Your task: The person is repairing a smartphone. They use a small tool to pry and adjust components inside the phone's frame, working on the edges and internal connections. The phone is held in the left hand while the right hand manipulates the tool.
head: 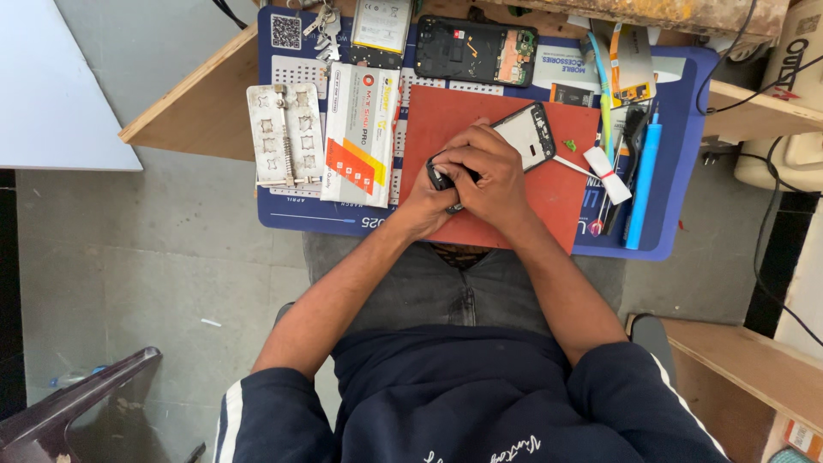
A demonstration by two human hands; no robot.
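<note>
A phone frame (pixel 530 135) with a pale inner back lies tilted on a red mat (pixel 561 193). Both my hands press on its near end. My left hand (pixel 426 199) grips the lower-left edge of the phone, fingers curled around it. My right hand (pixel 487 171) lies over the left with fingers closed on the same end; whether it also holds a small tool is hidden. A tiny green piece (pixel 569 145) sits on the mat right of the phone.
A blue work mat (pixel 677 154) covers the wooden desk. On it lie a metal clamp jig (pixel 285 135), a white-and-orange box (pixel 361 135), an opened phone (pixel 476 50), a battery (pixel 381 26), keys (pixel 322 30), a blue pen-like tool (pixel 643 184) and a white brush (pixel 600 170).
</note>
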